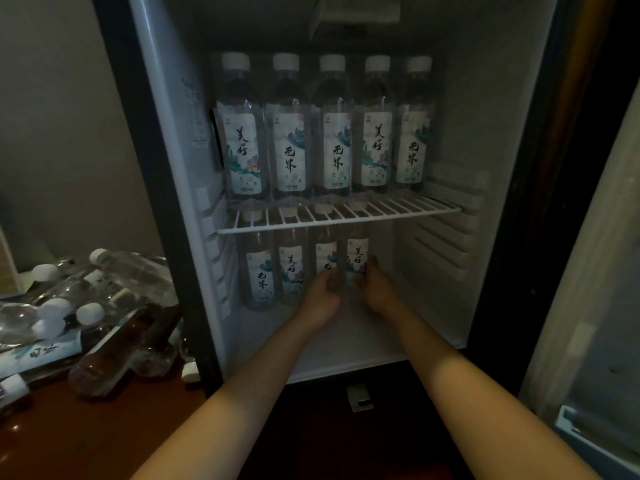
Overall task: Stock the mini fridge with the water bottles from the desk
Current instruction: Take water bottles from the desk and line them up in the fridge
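Two bare forearms reach from the near edge into the mini fridge [450,133]. At near left, the brown worktop [86,427] carries a heap of loose water bottles [114,278] lying on their sides, so I judge the stocking well along but unfinished. Farther in, low in the fridge, the left grip [323,289] curls round the foot of the third bottle [326,252] of the lower row. The right grip [372,285] holds the fourth bottle [357,249] the same way. Both bottles stand upright, just beside each other.

The step looks like seating this pair. Push them back level with the two left bottles [277,271], keep them vertical with labels forward, and release only once they stand flat, leaving room at right for another. Beyond and above, the wire shelf [398,207] bears five upright bottles [335,147] in a full row.
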Available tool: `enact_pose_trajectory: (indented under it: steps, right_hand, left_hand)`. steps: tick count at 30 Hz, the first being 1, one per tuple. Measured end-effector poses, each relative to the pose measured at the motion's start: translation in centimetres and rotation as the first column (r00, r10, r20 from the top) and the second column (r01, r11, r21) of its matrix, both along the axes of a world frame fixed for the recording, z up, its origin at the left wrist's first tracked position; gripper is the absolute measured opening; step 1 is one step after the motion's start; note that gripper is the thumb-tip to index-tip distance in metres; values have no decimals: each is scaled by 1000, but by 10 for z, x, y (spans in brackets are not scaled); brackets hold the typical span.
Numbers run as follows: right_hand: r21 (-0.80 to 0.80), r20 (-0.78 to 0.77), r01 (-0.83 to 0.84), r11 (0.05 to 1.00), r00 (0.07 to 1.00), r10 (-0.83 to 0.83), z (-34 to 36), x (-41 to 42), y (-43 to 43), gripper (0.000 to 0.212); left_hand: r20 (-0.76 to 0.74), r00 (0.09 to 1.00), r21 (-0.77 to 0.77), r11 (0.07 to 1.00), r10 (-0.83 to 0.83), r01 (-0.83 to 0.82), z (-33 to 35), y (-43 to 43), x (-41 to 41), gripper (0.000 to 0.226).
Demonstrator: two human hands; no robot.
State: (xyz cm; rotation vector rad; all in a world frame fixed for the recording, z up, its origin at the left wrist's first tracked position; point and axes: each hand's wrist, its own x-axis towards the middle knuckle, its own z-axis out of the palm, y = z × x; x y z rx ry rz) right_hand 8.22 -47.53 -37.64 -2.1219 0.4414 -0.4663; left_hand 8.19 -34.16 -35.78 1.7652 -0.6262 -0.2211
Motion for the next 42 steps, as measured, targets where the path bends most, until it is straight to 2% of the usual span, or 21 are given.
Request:
enact_pose_trajectory:
  steps: [2,6,8,10,12,15,20,24,28,33,36,38,40,42]
  right_hand:
    - [-104,-20,109,989,994,-112,-2,-8,4,42]
    - [-124,75,223,967,974,-215,6,-35,29,23]
    - [-85,54,122,989,992,-118,13,-45,45,18]
    - [37,10,-8,999,1000,7,21,-57,62,18]
    - [128,-24,-119,985,992,123,29,-69,81,25]
    - [193,-82,-236,952,964,255,37,-84,110,23]
    - [155,-269,-450,879,837,476,44,-104,161,7]
    - [157,-308,-559,814,756,578,36,-109,201,14]
    - [116,-321,-632,766,706,631,26,-106,234,17]
    - [19,-341,-696,718,671,659,13,-99,271,22]
    - [30,-322,-705,708,664,675,3,-93,294,23]
    - [24,-304,-708,706,667,680,-3,-87,308,24]
    - [11,-297,-708,706,672,679,-8,-80,320,25]
    - [-34,-302,-706,708,682,666,-11,-74,330,27]
  left_hand:
    - [5,1000,1,1000,7,-7,3,7,-7,42]
    - [19,998,3,999,53,-53,7,23,-22,41]
    - [8,998,-15,997,70,-70,8,34,-34,40]
    - [-6,998,-46,997,68,-68,8,49,-47,39]
    - [-43,997,-75,995,56,-59,8,67,-61,38]
    - [-99,993,-69,995,64,-71,7,101,-78,37]
    - [-114,988,-18,995,100,-102,2,172,-99,24]
    - [-110,975,40,981,194,-191,-6,229,-101,27]
    - [-87,926,61,929,368,-364,-18,283,-97,25]
    - [51,776,132,766,628,-629,-38,354,-81,30]
    - [94,635,118,625,766,-772,-41,392,-70,32]
    - [187,523,140,504,832,-852,-40,414,-62,35]
    - [329,445,254,376,833,-891,-39,433,-56,44]
    - [498,471,431,263,728,-863,-41,446,-52,50]
